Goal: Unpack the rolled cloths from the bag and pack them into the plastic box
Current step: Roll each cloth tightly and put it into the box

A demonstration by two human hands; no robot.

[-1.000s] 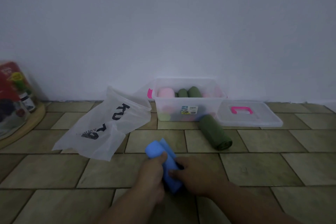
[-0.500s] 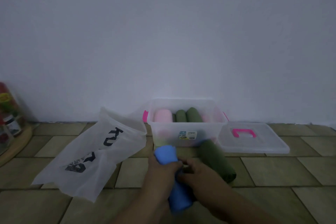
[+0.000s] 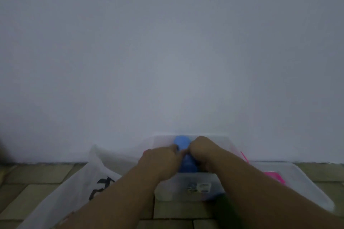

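The left hand and right hand are gripping the blue rolled cloth over the plastic box at 6 o'clock, ideally holding it level and tight.

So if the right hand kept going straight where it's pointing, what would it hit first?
The right hand grips the blue cloth over the box. Going on, it would likely meet the box's far side, then the wall; depth is unclear.
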